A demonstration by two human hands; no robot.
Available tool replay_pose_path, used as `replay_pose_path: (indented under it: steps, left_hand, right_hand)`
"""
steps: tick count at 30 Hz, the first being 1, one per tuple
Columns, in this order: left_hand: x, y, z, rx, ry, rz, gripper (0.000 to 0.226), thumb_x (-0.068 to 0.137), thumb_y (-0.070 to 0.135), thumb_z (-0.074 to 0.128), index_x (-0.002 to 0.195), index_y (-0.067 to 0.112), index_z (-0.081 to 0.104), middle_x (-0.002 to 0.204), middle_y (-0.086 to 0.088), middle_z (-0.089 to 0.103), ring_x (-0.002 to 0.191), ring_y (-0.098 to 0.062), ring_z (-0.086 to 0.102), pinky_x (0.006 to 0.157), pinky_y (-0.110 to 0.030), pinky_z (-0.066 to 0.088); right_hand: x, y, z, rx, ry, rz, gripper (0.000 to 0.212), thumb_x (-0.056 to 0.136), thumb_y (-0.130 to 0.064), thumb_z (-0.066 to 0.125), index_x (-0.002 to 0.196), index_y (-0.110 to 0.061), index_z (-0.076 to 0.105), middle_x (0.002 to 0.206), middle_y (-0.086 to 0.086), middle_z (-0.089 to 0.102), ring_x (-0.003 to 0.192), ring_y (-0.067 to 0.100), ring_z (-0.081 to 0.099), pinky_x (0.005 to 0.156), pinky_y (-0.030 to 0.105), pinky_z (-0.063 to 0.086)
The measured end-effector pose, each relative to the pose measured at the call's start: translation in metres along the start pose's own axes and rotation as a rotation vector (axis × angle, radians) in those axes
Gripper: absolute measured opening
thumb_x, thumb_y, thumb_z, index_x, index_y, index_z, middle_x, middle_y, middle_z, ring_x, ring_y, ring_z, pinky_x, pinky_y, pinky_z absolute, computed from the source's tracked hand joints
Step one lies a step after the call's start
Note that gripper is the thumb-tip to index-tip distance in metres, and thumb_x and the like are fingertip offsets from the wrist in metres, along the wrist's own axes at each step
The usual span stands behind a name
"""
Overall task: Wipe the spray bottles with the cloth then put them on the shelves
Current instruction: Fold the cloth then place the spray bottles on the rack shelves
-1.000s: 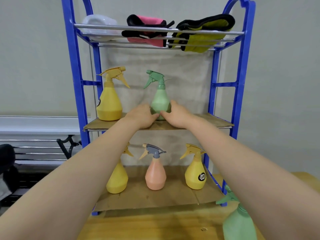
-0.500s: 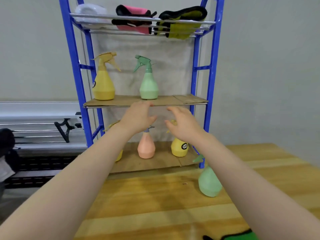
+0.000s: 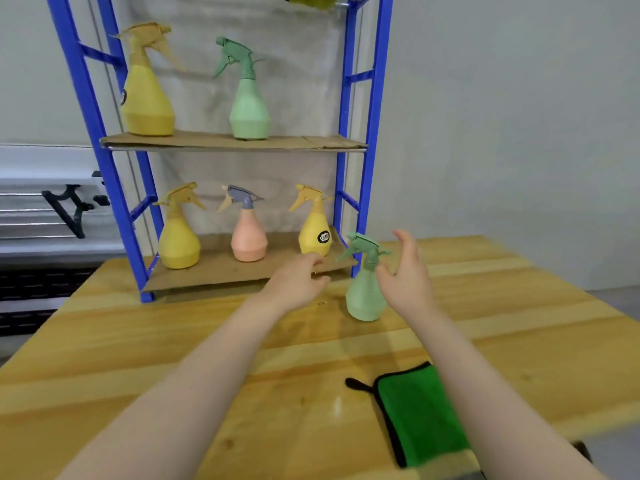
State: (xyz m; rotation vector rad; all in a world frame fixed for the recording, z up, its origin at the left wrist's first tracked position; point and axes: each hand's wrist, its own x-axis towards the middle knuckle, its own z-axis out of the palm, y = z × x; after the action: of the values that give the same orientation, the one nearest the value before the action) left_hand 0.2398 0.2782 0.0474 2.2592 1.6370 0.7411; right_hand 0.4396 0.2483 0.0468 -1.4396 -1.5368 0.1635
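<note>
Single head-worn view, looking forward and down, tabletop (image 3: 173, 341) close below, blue shelf rack (image 3: 367, 168) near ahead

Wooden table (image 3: 173, 341) filling the lower frame, green spray bottle (image 3: 365, 292) upright right of centre, green cloth (image 3: 419, 410) at lower right, blue rack (image 3: 363, 168) at upper left standing on the table's far edge

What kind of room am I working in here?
Likely a workshop or lab set up for demos: a wooden workbench, a blue metal shelf rack lined with cardboard, and bare grey walls.
</note>
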Motion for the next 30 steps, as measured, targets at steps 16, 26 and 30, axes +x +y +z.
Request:
replay_pose_path:
  steps: [16, 26, 30]
  left_hand:
    - [-0.014, 0.015, 0.096, -0.129, -0.205, -0.060, 0.071, 0.093, 0.007, 0.048, 0.155, 0.019, 0.014, 0.156, -0.007, 0.031, 0.142, -0.025, 0.030, 0.113, -0.034, 0.028]
    - [-0.009, 0.003, 0.076, -0.387, 0.157, 0.037, 0.057, 0.088, 0.018, 0.064, 0.141, 0.020, 0.042, 0.133, -0.001, 0.053, 0.121, -0.012, 0.052, 0.104, -0.029, 0.042]
    - [0.006, 0.015, 0.032, -0.481, 0.350, 0.125, 0.047, 0.091, 0.010, 0.060, 0.135, 0.016, 0.044, 0.125, -0.004, 0.045, 0.101, -0.002, 0.053, 0.095, -0.020, 0.045]
  right_hand:
    - [-0.024, 0.068, 0.039, 0.037, -0.357, 0.317, 0.082, 0.086, -0.027, 0.073, 0.150, -0.016, 0.022, 0.140, 0.007, 0.051, 0.125, 0.026, 0.051, 0.094, 0.032, 0.042]
    - [-0.007, 0.036, 0.033, 0.057, -0.209, 0.140, 0.073, 0.077, -0.039, 0.076, 0.140, -0.026, 0.041, 0.125, 0.000, 0.058, 0.111, 0.021, 0.058, 0.088, 0.034, 0.048]
    - [0.026, -0.009, 0.018, 0.081, -0.172, 0.028, 0.072, 0.077, -0.040, 0.075, 0.140, -0.025, 0.043, 0.122, -0.005, 0.061, 0.103, 0.018, 0.060, 0.083, 0.030, 0.048]
